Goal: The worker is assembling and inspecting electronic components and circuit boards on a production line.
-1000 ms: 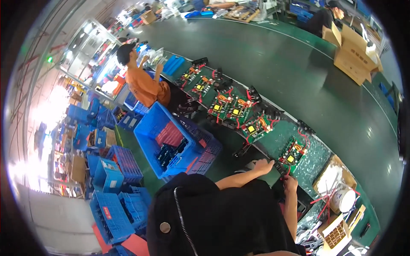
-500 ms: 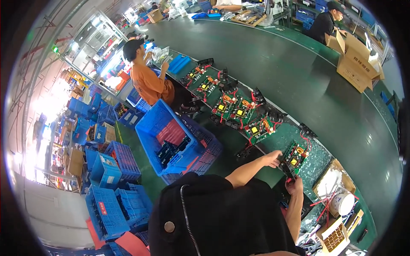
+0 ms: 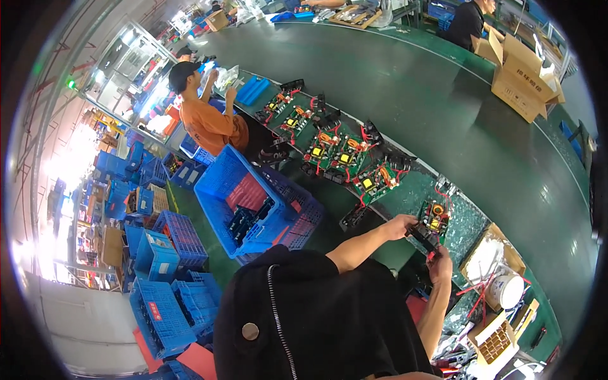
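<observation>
Green circuit boards (image 3: pixel 345 158), yellow and red parts; blue crates (image 3: pixel 253 202); orange shirt (image 3: pixel 209 126).

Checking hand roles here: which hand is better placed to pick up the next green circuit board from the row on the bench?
Left, probably. The left hand lies nearer the row of green circuit boards, which runs off to the person's left. The right hand grips the black part from below, farther from the row.
</observation>
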Available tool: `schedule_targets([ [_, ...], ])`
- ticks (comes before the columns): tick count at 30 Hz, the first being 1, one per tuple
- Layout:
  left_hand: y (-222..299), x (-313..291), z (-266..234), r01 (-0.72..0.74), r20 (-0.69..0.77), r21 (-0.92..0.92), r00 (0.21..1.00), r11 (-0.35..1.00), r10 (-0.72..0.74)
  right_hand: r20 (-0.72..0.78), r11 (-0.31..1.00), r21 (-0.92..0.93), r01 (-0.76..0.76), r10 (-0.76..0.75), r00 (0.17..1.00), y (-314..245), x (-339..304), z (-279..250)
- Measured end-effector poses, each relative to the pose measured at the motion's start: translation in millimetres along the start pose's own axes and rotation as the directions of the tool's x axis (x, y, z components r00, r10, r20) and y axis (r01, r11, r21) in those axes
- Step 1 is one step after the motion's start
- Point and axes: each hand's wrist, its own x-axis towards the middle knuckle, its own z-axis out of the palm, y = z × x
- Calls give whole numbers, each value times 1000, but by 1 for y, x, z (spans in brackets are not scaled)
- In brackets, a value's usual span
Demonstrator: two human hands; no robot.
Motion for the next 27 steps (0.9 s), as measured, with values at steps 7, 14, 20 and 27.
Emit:
schedule_targets([
  [7, 23, -22, 3, -165, 106, 160, 983, 973, 149, 105, 987, -1, 162, -161, 981, 11, -28, 17],
  [14, 108, -75, 52, -128, 89, 357, 991, 925, 103, -9, 961, 62, 270, -270, 963, 16, -63, 62],
  [20, 169, -81, 13, -279, 228, 416, 953, 865, 198, -8, 928, -109, 357, -360, 933, 12, -73, 133],
  [27, 284, -107, -37, -233, 264, 314, 953, 920, 152, 66, 750, -343, 566, -581, 811, 10, -53, 247],
])
